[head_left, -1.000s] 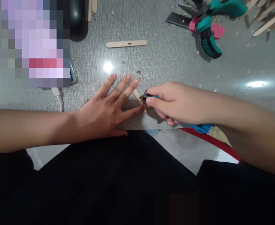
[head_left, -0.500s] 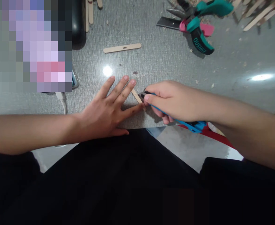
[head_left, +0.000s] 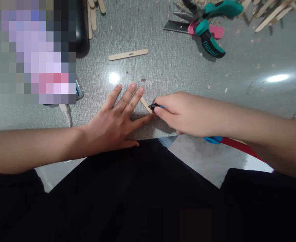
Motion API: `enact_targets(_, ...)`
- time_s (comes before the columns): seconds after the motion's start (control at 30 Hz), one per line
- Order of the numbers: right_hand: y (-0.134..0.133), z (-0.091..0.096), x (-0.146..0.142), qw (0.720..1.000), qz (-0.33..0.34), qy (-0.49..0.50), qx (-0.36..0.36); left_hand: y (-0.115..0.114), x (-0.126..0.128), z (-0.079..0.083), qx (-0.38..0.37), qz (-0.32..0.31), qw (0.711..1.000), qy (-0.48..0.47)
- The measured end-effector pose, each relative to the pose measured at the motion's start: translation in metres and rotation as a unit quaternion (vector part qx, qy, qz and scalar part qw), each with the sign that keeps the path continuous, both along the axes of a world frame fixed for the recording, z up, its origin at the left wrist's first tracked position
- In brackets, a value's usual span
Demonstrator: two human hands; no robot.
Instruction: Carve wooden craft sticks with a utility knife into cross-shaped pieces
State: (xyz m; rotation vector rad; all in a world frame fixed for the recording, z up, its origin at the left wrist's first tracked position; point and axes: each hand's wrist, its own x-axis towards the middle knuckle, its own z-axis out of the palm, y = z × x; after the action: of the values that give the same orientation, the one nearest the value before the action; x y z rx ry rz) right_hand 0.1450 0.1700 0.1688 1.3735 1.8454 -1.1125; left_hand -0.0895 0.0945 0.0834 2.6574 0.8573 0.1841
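Note:
My left hand (head_left: 117, 117) lies spread on the grey table, its fingers holding down a wooden craft stick (head_left: 145, 104). The stick's ends are hidden under those fingers. Closed around a blue utility knife (head_left: 212, 139) is my right hand (head_left: 180, 112). The knife's dark tip touches the stick or sits just over it, between my left fingers; most of the handle is hidden by my right hand and forearm. Farther up the table, a second craft stick (head_left: 128, 54) lies flat with a small dark slot in its middle.
Teal-handled pliers (head_left: 208, 37) lie across a pink-handled blade (head_left: 178, 27) at the upper right. Several loose sticks (head_left: 271, 18) and shavings are beyond. A black object (head_left: 82, 30), more sticks (head_left: 93, 18) and a white cable (head_left: 66, 112) are on the left. The table's front edge is by my lap.
My right hand has tilted with the knife, so less of the blue handle shows. My left hand stays pressed on the stick. The whole view has shifted slightly.

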Motion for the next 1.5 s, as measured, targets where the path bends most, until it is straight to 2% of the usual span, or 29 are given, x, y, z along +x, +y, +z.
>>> enact_targets(0.4, -0.013, -0.003, 0.002, 0.998, 0.024, -0.003, 0.059, -0.001, 0.001, 0.0, 0.006, 0.008, 1.0, -0.002)
enact_targets(1.03, -0.017, -0.003, -0.003, 0.997, 0.017, -0.012, 0.068, 0.001, 0.002, 0.001, 0.011, -0.003, 1.0, 0.019)
enact_targets(1.27, -0.017, -0.004, -0.001, 0.998, -0.017, 0.016, 0.06, 0.001, 0.004, 0.003, 0.004, 0.007, 1.0, 0.018)
enact_targets(1.5, -0.02, -0.007, 0.0, 0.996, 0.012, 0.003, 0.092, 0.001, 0.004, -0.002, -0.01, 0.015, 1.0, -0.014)
